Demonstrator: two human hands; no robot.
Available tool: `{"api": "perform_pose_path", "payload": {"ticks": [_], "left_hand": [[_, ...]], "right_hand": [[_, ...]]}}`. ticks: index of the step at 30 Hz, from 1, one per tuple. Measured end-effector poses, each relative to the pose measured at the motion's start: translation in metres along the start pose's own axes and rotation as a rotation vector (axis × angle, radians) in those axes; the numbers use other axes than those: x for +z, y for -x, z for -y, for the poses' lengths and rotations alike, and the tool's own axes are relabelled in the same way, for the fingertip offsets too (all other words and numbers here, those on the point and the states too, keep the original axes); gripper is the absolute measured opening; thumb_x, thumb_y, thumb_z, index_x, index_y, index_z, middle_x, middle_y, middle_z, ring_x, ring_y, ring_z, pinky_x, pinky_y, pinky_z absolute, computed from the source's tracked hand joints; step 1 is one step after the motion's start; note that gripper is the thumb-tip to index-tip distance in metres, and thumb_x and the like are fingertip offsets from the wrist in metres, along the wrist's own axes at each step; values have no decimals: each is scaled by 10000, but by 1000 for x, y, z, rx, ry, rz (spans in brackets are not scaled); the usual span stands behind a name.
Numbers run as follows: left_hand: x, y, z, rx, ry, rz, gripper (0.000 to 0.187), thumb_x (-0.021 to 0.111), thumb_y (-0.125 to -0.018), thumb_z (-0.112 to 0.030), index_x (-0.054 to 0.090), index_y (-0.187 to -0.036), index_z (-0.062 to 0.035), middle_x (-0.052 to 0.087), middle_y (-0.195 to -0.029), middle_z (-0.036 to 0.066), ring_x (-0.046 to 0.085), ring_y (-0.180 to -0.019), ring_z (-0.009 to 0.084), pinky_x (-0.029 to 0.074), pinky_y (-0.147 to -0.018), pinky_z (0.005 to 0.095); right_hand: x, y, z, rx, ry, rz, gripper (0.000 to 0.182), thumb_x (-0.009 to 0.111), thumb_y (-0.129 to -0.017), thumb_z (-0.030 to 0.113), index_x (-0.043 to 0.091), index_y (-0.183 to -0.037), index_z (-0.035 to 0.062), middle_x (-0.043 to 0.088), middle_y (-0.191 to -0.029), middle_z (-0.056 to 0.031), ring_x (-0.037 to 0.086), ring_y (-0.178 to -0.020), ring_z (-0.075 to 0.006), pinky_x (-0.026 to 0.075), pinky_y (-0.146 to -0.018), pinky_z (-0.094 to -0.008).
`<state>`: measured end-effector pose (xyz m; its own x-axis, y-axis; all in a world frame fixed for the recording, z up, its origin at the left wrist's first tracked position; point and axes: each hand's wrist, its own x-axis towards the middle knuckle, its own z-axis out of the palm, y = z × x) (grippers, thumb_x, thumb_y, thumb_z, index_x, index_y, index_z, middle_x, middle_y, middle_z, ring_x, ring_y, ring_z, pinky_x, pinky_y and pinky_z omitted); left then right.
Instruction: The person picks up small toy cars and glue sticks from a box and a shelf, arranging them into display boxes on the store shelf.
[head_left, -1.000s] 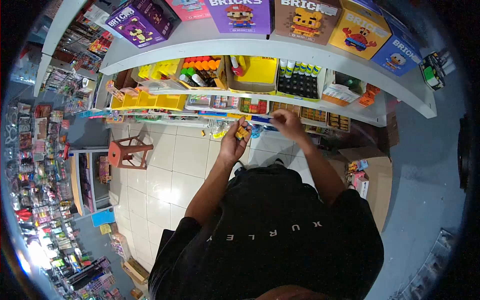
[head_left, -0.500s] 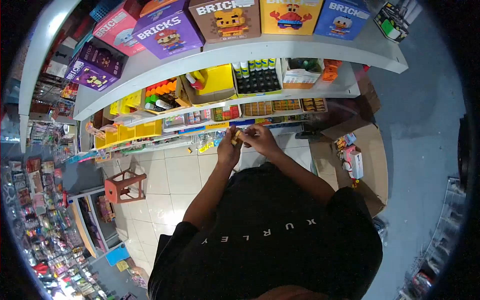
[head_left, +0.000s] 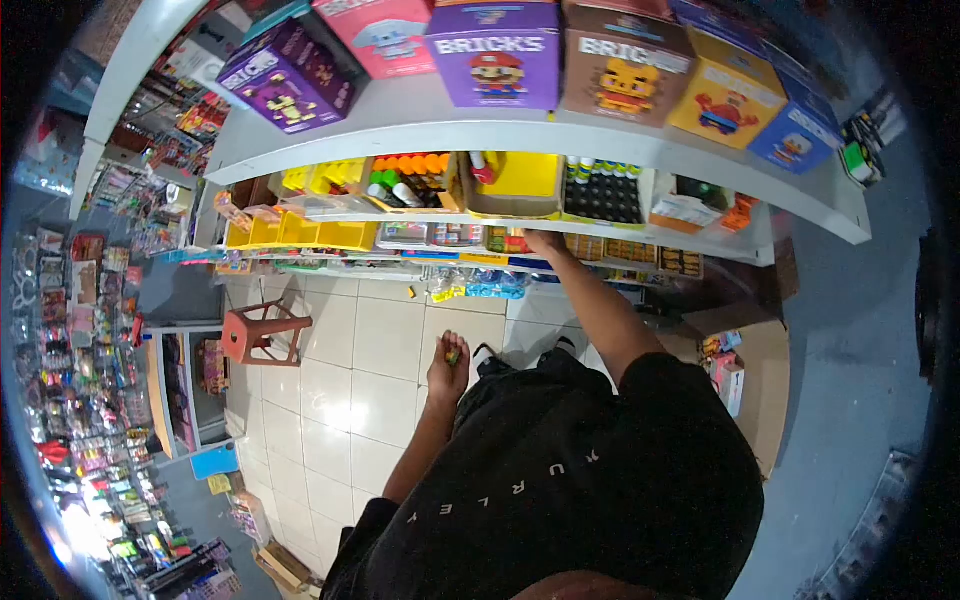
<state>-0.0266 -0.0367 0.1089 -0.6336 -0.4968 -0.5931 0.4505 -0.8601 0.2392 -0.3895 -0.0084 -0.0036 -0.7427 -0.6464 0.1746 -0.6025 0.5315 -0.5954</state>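
Palm up over the tiled floor, my left hand (head_left: pixel 448 366) has its fingers curled around small yellow-green items (head_left: pixel 453 355), too small to name. My right hand (head_left: pixel 543 241) reaches to the lower shelf, beside a compartment of red and green small goods (head_left: pixel 508 240); the shelf edge above hides its fingertips. Right of it, more compartments hold small yellowish packs (head_left: pixel 618 250). On the shelf above are a yellow open box (head_left: pixel 528 180) and a box of black bottles (head_left: pixel 602 203).
Boxes marked BRICKS line the top shelf (head_left: pixel 480 130). A reddish stool (head_left: pixel 265 332) stands on the floor at left. An open cardboard box (head_left: pixel 765 395) with goods is at right. Blue and yellow packets (head_left: pixel 490 285) hang below the shelves.
My hands have come apart: the right has moved forward to the lower shelf, the left back and down with small items in it. The view has turned, shifting the shelves right.
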Motion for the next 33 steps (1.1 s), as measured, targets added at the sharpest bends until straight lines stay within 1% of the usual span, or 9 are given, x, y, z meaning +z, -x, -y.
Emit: {"api": "perform_pose_path", "payload": {"ticks": [4, 7, 11, 17, 20, 26, 29, 32, 33], "left_hand": [[-35, 27, -20, 93, 45, -83, 278, 459, -1013, -281, 559, -1051, -24, 581, -954, 58, 558, -927, 188, 475, -918, 300], [-49, 42, -27, 138, 84, -48, 274, 467, -1008, -283, 559, -1053, -28, 581, -957, 59, 563, -916, 187, 483, -907, 302], [-65, 48, -34, 155, 105, -98, 262, 481, -1002, -283, 556, -1043, -35, 586, -946, 59, 571, -902, 183, 492, -898, 304], [-66, 49, -50, 146, 106, -139, 273, 466, -1006, -295, 555, -1038, -39, 589, -940, 43, 580, -904, 176, 493, -896, 294], [-69, 46, -61, 137, 61, -52, 275, 457, -1009, -303, 557, -1041, -49, 602, -943, 33, 593, -904, 163, 495, -894, 283], [-50, 39, -84, 127, 39, -139, 290, 457, -1008, -318, 574, -1106, -71, 625, -953, 13, 606, -891, 137, 514, -866, 272], [-52, 30, -95, 111, 32, -84, 301, 457, -1008, -318, 575, -1130, -69, 626, -959, 11, 605, -888, 132, 519, -858, 271], [-44, 25, -103, 87, 1, -92, 281, 456, -1010, -316, 571, -1084, -70, 609, -922, 8, 599, -882, 130, 515, -855, 265], [-43, 23, -107, 83, -16, -92, 280, 454, -1011, -317, 569, -1074, -70, 605, -915, 8, 596, -879, 131, 514, -854, 264]], "right_hand": [[9, -21, 8, 63, 85, 52, 389, 580, -875, 292, 589, -1214, 102, 588, -1250, -177, 548, -1149, -368, 446, -964, -446], [11, -24, 13, 81, 109, 69, 392, 583, -872, 297, 589, -1213, 103, 588, -1247, -177, 547, -1150, -369, 444, -965, -448], [15, -26, 18, 87, 125, 75, 397, 587, -868, 303, 590, -1212, 104, 589, -1243, -178, 546, -1150, -370, 440, -968, -451], [20, -29, 20, 99, 137, 66, 404, 594, -862, 311, 590, -1210, 105, 590, -1237, -179, 544, -1151, -373, 435, -972, -456], [19, -28, 21, 103, 150, 59, 408, 597, -859, 316, 591, -1209, 106, 591, -1234, -179, 543, -1152, -374, 433, -974, -459], [22, -20, 21, 105, 154, 14, 416, 604, -853, 324, 591, -1207, 107, 592, -1228, -180, 542, -1153, -376, 428, -977, -464], [33, -7, 13, 40, 160, -80, 419, 607, -850, 329, 592, -1206, 108, 593, -1225, -181, 541, -1153, -377, 425, -979, -466], [37, 4, 13, 12, 154, -129, 423, 610, -847, 333, 592, -1206, 109, 594, -1222, -181, 540, -1154, -379, 423, -981, -468], [27, 4, 24, 114, 127, -34, 420, 609, -855, 312, 583, -1218, 102, 583, -1244, -180, 530, -1167, -379, 417, -992, -464]]}}
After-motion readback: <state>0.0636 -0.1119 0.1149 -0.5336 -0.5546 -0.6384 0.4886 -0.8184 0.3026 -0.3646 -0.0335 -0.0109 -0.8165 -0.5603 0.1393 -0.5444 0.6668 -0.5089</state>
